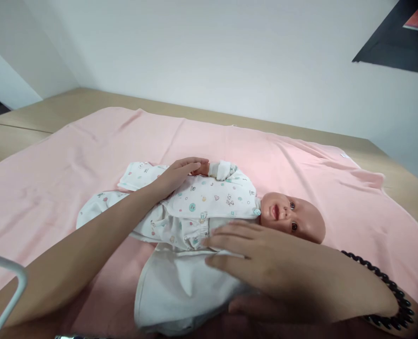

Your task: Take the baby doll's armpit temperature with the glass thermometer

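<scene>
A baby doll lies on its back, head to the right, in a white printed top and matching trousers. My left hand rests on the doll's far side with fingers stretched out, touching the doll's small hand. One white flap of the garment spreads out flat on the near side. Over that flap and beside the doll's chest is my right hand, its fingers apart and slightly blurred, holding nothing visible. The doll's near arm is mostly hidden by my right hand.
A wrinkled pink blanket lies under the doll on a wooden surface. A white wall stands behind it. A pale curved bar shows at the lower left, and a dark frame at the upper right.
</scene>
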Demonstrator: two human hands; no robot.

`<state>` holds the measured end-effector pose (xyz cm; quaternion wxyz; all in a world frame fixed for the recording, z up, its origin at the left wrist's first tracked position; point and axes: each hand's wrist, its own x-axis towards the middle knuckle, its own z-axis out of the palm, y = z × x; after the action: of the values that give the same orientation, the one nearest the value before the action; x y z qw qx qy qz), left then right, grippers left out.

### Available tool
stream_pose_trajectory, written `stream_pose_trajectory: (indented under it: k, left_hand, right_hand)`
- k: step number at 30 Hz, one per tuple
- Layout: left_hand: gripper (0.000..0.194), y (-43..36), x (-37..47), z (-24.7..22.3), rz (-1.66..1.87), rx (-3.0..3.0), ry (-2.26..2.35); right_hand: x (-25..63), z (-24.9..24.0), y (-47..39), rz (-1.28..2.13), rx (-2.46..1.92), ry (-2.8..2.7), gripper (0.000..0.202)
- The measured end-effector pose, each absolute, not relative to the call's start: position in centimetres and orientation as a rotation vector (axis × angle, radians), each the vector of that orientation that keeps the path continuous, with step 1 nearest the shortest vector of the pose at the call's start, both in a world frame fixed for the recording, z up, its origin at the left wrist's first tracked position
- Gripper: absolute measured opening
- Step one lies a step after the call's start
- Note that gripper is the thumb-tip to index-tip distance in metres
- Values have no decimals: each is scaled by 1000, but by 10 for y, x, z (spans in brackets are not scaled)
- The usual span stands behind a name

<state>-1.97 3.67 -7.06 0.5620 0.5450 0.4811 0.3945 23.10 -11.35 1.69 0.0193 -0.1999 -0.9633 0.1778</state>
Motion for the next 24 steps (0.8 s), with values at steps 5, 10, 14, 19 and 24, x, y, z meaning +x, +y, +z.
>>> stream_pose_trajectory:
  k: [5, 10, 14, 19, 24]
  left_hand:
    - [46, 35, -20, -70, 918, 1266, 1096]
    - [44, 34, -19, -70, 911, 1250, 1079]
    - [42, 35, -20, -71, 929, 1261, 1101]
    - [43, 37, -20, -70, 934, 1324, 1077]
    - [39, 39, -19, -66, 906, 1285, 1023]
  right_hand:
    - [247, 15, -104, 198, -928, -2950, 39]
    - [256, 17, -101, 108, -951, -2996, 44]
    - [253, 15, -104, -11, -960, -2987, 46]
    - [249, 17, -101, -144, -975, -2926, 51]
    - [248, 15, -83, -241, -1164, -2850, 55]
